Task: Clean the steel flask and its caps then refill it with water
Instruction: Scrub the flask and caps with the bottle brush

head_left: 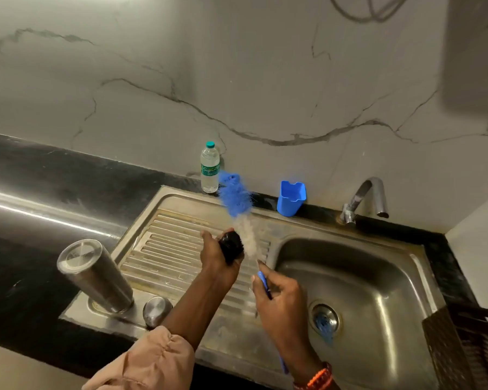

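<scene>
Brushed steel flask point(95, 275), dull stained steel sink point(358, 280), glossy marble wall point(237, 66).

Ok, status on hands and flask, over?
Left hand grips black cap. Right hand holds blue bottle brush. Steel flask inverted on drainboard. Nothing blocking.

Only one piece of writing is being shown: white script on the green label of the plastic water bottle point(209, 166), standing at about twelve o'clock from the sink point(358, 280). The letters "Signa" are being made out; the rest is being blurred beyond reading.
</scene>
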